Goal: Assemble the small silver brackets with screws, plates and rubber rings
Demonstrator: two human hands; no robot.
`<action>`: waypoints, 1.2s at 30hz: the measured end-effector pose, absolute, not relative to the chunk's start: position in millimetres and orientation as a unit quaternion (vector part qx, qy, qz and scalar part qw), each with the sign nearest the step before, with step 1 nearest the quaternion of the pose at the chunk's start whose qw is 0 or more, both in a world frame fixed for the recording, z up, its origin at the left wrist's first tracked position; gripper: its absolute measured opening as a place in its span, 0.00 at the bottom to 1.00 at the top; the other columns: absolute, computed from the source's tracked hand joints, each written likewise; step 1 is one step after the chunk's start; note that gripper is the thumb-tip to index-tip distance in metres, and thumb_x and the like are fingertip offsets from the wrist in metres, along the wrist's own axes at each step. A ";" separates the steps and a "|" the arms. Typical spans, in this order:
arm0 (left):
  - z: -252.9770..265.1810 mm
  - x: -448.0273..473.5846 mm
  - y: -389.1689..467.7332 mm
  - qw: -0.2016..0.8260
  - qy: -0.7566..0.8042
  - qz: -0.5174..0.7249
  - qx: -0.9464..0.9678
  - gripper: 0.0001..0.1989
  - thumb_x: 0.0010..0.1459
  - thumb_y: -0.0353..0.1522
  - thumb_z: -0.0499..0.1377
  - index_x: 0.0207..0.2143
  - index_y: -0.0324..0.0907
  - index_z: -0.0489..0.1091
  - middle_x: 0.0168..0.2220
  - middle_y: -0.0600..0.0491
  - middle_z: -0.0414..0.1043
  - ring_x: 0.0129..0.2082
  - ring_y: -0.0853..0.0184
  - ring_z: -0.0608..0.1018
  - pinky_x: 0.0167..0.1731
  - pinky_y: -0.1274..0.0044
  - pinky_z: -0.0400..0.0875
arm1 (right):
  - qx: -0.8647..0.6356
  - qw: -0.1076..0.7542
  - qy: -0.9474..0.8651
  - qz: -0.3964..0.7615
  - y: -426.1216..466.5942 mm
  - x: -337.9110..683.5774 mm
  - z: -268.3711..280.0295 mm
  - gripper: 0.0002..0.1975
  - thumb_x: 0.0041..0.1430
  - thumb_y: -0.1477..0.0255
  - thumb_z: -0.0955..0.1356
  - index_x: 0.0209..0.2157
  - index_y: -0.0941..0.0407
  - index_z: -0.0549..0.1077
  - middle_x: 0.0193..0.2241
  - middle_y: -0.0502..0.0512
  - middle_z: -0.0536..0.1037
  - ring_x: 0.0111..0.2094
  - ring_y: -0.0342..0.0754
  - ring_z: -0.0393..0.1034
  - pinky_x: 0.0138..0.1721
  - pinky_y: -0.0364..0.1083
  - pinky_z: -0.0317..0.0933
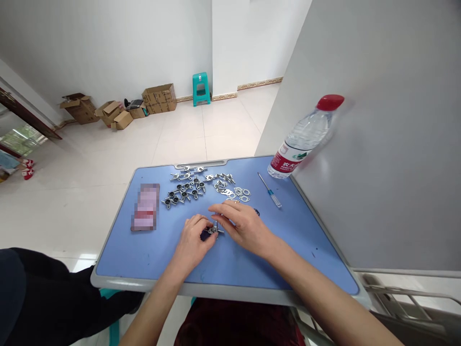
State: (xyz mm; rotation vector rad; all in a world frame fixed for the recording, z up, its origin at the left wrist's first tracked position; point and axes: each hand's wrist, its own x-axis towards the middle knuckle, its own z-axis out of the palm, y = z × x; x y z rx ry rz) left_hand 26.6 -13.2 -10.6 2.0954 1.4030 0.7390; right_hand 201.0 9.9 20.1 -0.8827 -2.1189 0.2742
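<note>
Near the middle of the blue table [162, 259], my left hand [192, 240] pinches a small metal flanged fitting [213, 230] against the tabletop. Right above it, my right hand [248, 228] has thumb and fingers closed around a thin upright metal piece whose kind I cannot make out. Beyond my hands lie several similar fittings with black round centres [183, 192]. Other metal fittings [187, 174] without black centres sit farther back. Flat oval flange plates [242, 192] are loosely heaped beyond my right hand.
A screwdriver [270, 191] with a clear blue handle lies to the right. A red-capped water bottle [300, 139] stands at the back right corner against a grey panel. A phone [145, 206] lies at the left. Someone's dark-clothed leg [54, 298] is at lower left.
</note>
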 end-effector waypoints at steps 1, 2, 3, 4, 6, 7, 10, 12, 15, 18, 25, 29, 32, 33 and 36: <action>-10.4 26.5 -13.3 0.255 0.516 0.271 0.771 0.03 0.57 0.27 0.58 0.33 0.43 0.69 0.37 0.53 0.73 0.39 0.62 0.75 0.42 0.68 0.65 | -0.348 0.399 -0.842 0.106 9.4 201.0 20.4 0.10 0.69 0.74 0.59 0.43 0.57 0.70 0.28 0.53 0.75 0.28 0.45 0.68 0.29 0.43 0.61; -10.1 26.4 -13.2 0.255 0.516 0.271 0.772 0.03 0.57 0.27 0.58 0.33 0.44 0.69 0.37 0.53 0.73 0.39 0.62 0.75 0.43 0.68 0.65 | -0.343 0.396 -0.845 0.107 8.8 201.4 21.0 0.10 0.69 0.75 0.59 0.45 0.57 0.70 0.30 0.55 0.76 0.30 0.46 0.70 0.29 0.44 0.62; -9.9 26.3 -13.1 0.255 0.516 0.270 0.772 0.03 0.57 0.27 0.58 0.32 0.44 0.69 0.37 0.53 0.73 0.39 0.62 0.75 0.43 0.68 0.65 | -0.336 0.395 -0.848 0.111 8.5 202.1 21.6 0.11 0.68 0.76 0.59 0.47 0.58 0.69 0.31 0.55 0.77 0.31 0.47 0.70 0.31 0.44 0.62; -9.7 26.3 -12.9 0.255 0.516 0.270 0.772 0.03 0.57 0.27 0.58 0.32 0.44 0.68 0.37 0.53 0.73 0.39 0.62 0.75 0.43 0.68 0.65 | -0.329 0.396 -0.849 0.116 8.5 202.8 22.1 0.12 0.68 0.77 0.58 0.48 0.58 0.69 0.32 0.55 0.78 0.32 0.47 0.71 0.32 0.45 0.63; -9.3 26.2 -12.4 0.254 0.515 0.270 0.773 0.03 0.56 0.27 0.59 0.31 0.43 0.68 0.37 0.53 0.72 0.39 0.62 0.75 0.43 0.68 0.65 | -0.329 0.403 -0.845 0.125 9.4 203.9 21.9 0.11 0.68 0.77 0.59 0.47 0.57 0.69 0.31 0.54 0.78 0.32 0.47 0.71 0.33 0.45 0.64; -9.2 26.2 -12.1 0.253 0.515 0.271 0.773 0.04 0.56 0.27 0.59 0.31 0.43 0.67 0.36 0.53 0.72 0.39 0.62 0.75 0.43 0.68 0.65 | -0.335 0.410 -0.839 0.126 10.2 204.0 21.0 0.10 0.68 0.76 0.59 0.46 0.56 0.69 0.30 0.53 0.78 0.31 0.46 0.71 0.34 0.45 0.65; -8.7 26.3 -11.5 0.251 0.513 0.273 0.774 0.04 0.56 0.26 0.59 0.31 0.43 0.67 0.36 0.53 0.72 0.38 0.62 0.74 0.42 0.69 0.65 | -0.362 0.432 -0.817 0.123 12.7 202.4 15.9 0.06 0.67 0.75 0.62 0.40 0.55 0.70 0.30 0.53 0.78 0.30 0.46 0.72 0.34 0.44 0.65; -8.4 26.4 -11.6 0.250 0.513 0.272 0.775 0.04 0.56 0.26 0.59 0.31 0.44 0.67 0.35 0.53 0.71 0.38 0.62 0.74 0.41 0.69 0.66 | -0.371 0.440 -0.809 0.120 13.2 200.9 12.6 0.06 0.67 0.74 0.62 0.40 0.55 0.71 0.30 0.54 0.78 0.31 0.46 0.72 0.33 0.44 0.65; -7.8 26.6 -12.2 0.250 0.515 0.268 0.775 0.03 0.56 0.27 0.58 0.31 0.44 0.68 0.35 0.53 0.71 0.37 0.62 0.73 0.41 0.69 0.66 | -0.368 0.423 -0.818 0.127 11.9 200.9 12.9 0.10 0.68 0.74 0.60 0.46 0.55 0.71 0.30 0.54 0.77 0.30 0.47 0.72 0.31 0.44 0.65; -7.0 26.8 -12.9 0.253 0.519 0.268 0.771 0.03 0.57 0.28 0.57 0.31 0.44 0.68 0.35 0.53 0.71 0.37 0.62 0.73 0.42 0.68 0.66 | -0.344 0.390 -0.836 0.175 9.6 203.9 19.4 0.16 0.69 0.75 0.58 0.54 0.55 0.67 0.36 0.57 0.77 0.35 0.47 0.73 0.34 0.45 0.67; -8.3 25.4 -14.3 0.262 0.523 0.263 0.767 0.04 0.58 0.26 0.58 0.33 0.44 0.68 0.37 0.54 0.72 0.39 0.63 0.74 0.43 0.68 0.65 | -0.346 0.408 -0.822 0.196 11.9 203.8 23.4 0.09 0.68 0.73 0.61 0.41 0.55 0.72 0.28 0.52 0.75 0.29 0.45 0.70 0.30 0.43 0.64; -9.6 24.6 -15.0 0.264 0.524 0.267 0.764 0.04 0.58 0.27 0.59 0.32 0.44 0.69 0.37 0.54 0.72 0.39 0.63 0.74 0.44 0.68 0.65 | -0.346 0.430 -0.815 0.174 14.3 200.7 16.9 0.09 0.69 0.72 0.61 0.41 0.55 0.72 0.26 0.51 0.73 0.27 0.44 0.68 0.29 0.42 0.63; -8.7 24.8 -14.9 0.259 0.519 0.271 0.768 0.03 0.58 0.27 0.59 0.33 0.44 0.69 0.37 0.54 0.72 0.39 0.63 0.74 0.44 0.68 0.65 | -0.343 0.411 -0.830 0.159 13.8 202.2 16.8 0.13 0.70 0.71 0.59 0.49 0.55 0.71 0.28 0.52 0.73 0.26 0.44 0.67 0.27 0.43 0.63; -8.4 24.9 -14.7 0.259 0.517 0.272 0.769 0.03 0.58 0.27 0.59 0.33 0.44 0.70 0.37 0.54 0.72 0.39 0.63 0.74 0.44 0.68 0.65 | -0.340 0.401 -0.835 0.161 13.2 203.4 18.3 0.14 0.70 0.71 0.58 0.51 0.56 0.70 0.30 0.53 0.73 0.26 0.44 0.67 0.28 0.43 0.63; -8.1 25.0 -13.7 0.261 0.510 0.274 0.773 0.02 0.58 0.28 0.59 0.33 0.43 0.70 0.37 0.54 0.72 0.39 0.64 0.74 0.44 0.68 0.65 | -0.333 0.380 -0.841 0.191 11.9 207.1 25.3 0.15 0.70 0.73 0.58 0.53 0.55 0.70 0.36 0.56 0.76 0.30 0.45 0.70 0.32 0.44 0.65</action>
